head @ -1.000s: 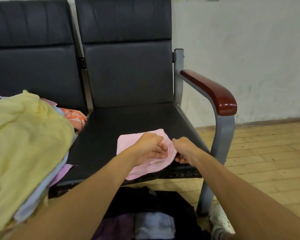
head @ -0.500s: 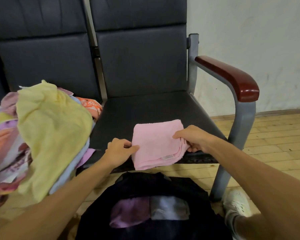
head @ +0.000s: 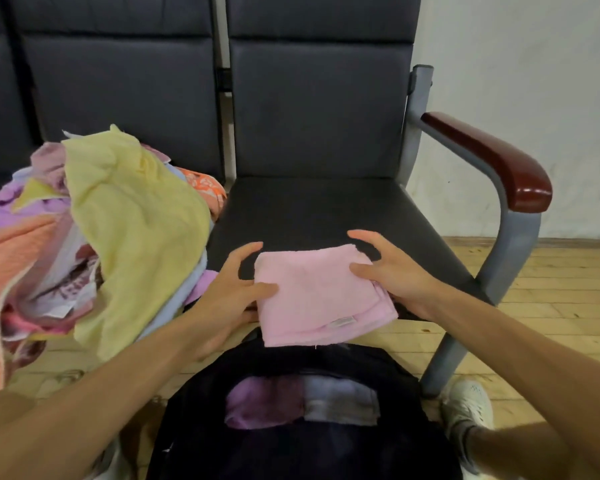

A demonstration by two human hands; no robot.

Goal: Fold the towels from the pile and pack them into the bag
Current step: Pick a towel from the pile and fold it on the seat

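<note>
Head view. One pink towel [head: 319, 296], folded to a rough square, lies at the front edge of the right-hand seat [head: 326, 209], its near edge overhanging the bag.

Two hands are on it, one per side. The left hand [head: 229, 289] pinches the left edge, thumb on top and fingers beneath, forefinger splayed wide. The right hand [head: 392, 271] grips the right edge, thumb on top and forefinger spread over the far corner, the other fingers hidden under the cloth.

One loose pile [head: 118, 220] is heaped on the left seat, a yellow towel uppermost.

One dark bag [head: 291, 445] stands open on the floor below, with two folded towels inside, side by side: one purple [head: 264, 400], one grey-blue [head: 340, 400].

One red-brown armrest [head: 489, 161]. One white shoe [head: 468, 403].
</note>
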